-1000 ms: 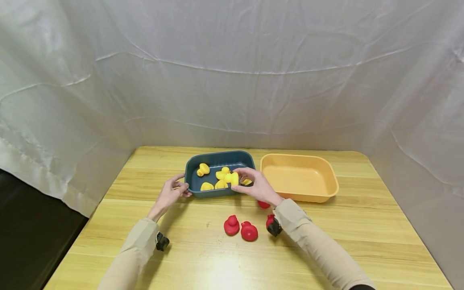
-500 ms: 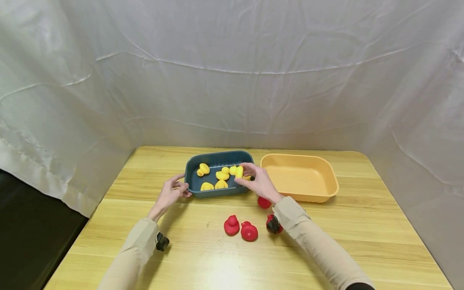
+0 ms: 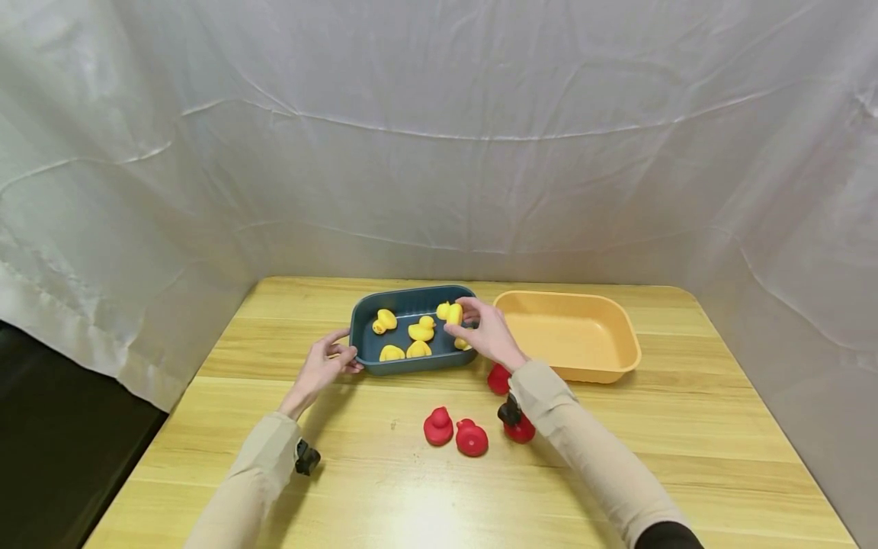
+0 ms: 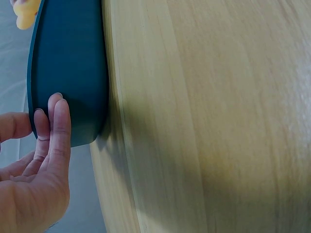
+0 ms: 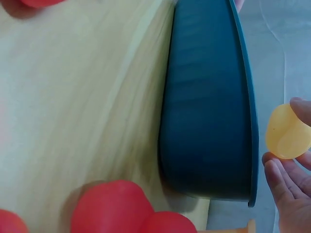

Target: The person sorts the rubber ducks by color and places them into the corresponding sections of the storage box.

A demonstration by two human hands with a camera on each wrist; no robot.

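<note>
My left hand (image 3: 325,364) pinches the left end of a dark blue bin (image 3: 411,366), with fingers against its outer wall (image 4: 73,73). Between the thumb and fingers of my right hand (image 3: 488,332) is a yellow rubber duck (image 3: 453,313), held over the bin's right end. In the right wrist view that duck (image 5: 287,132) shows past the rim, its body pinched. Several other yellow ducks lie inside the bin, among them one (image 3: 421,329) near the middle and one (image 3: 385,321) at the left. Another duck (image 3: 463,345) is partly covered by my right hand.
An orange-yellow bin (image 3: 565,335) stands right beside the blue one. Several red ducks sit on the wooden table (image 3: 370,473) in front, including one (image 3: 438,426), another (image 3: 472,438), and one (image 3: 519,429) partly under my right wrist camera. A pale curtain (image 3: 439,191) encloses the table.
My right hand has moved slightly right and back with the held yellow duck, uncovering more of the ducks in the blue bin. The left hand and both bins have stayed put.
</note>
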